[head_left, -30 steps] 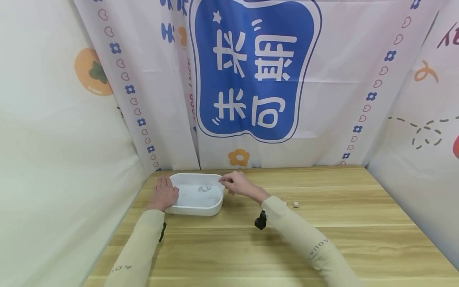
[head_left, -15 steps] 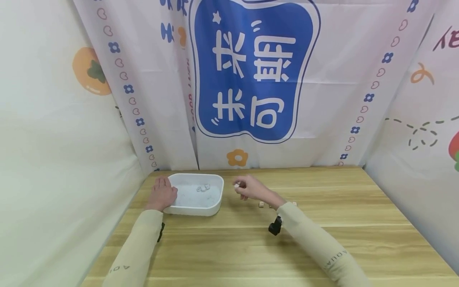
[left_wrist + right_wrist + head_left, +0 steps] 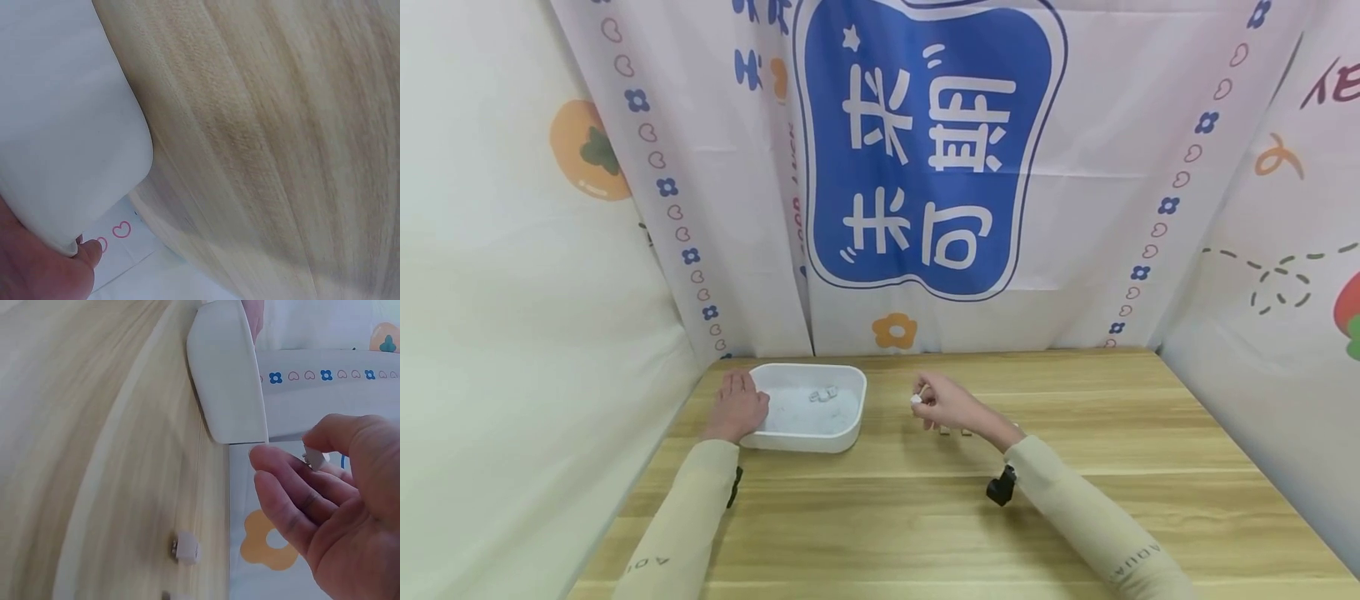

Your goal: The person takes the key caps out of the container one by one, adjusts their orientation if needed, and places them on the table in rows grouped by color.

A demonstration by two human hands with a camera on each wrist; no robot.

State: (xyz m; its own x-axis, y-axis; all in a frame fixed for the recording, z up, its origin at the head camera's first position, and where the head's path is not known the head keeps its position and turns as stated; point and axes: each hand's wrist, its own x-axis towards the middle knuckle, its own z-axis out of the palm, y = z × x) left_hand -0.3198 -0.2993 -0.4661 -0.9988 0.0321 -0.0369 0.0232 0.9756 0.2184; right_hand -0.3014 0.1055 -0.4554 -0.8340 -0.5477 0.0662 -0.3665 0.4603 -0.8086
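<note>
My left hand point(image 3: 741, 408) lies over the left end of a white plastic basin point(image 3: 848, 440) and grips its rim; in the left wrist view the fingers point(image 3: 91, 251) curl at the rim's corner. To the right of the basin, my right hand point(image 3: 949, 404) is above the table, pinching a small white block point(image 3: 315, 456) between thumb and fingers. The block has small projections on one side. Inside the basin lie several small whitish pieces point(image 3: 823, 394). On the tabletop by my right hand are small blocks point(image 3: 186, 548) like the held one, partly hidden by the hand and wrist.
The wood-grain table point(image 3: 880, 525) runs back to a printed white cloth point(image 3: 1090, 250) hanging behind it. Cloth walls also stand at the left and right sides. A black wrist camera point(image 3: 1000, 487) hangs under my right wrist.
My right hand has moved from the basin's right rim rightward toward the blocks on the table, pinching the white block. The left hand stays on the basin.
</note>
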